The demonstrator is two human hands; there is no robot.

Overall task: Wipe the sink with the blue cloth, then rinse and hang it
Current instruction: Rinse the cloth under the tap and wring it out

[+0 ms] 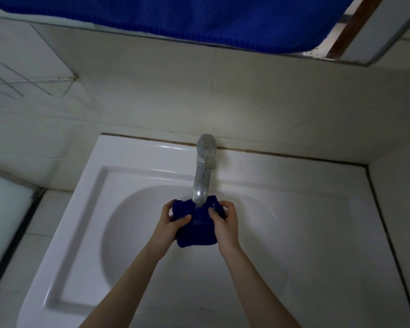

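A dark blue cloth (197, 229) is bunched over the white sink (305, 221), right under the spout of the chrome tap (202, 171). Water runs from the spout onto the cloth. My left hand (169, 222) grips the cloth's left side, with the thumb on top. My right hand (225, 221) grips its right side, fingers curled round the upper edge. The lower part of the cloth hangs down between my wrists above the basin.
A mirror (374, 31) on the tiled wall above the sink reflects blue fabric. A wire rack (14, 84) is fixed to the wall at the left. A tiled wall (398, 209) stands close along the sink's right edge.
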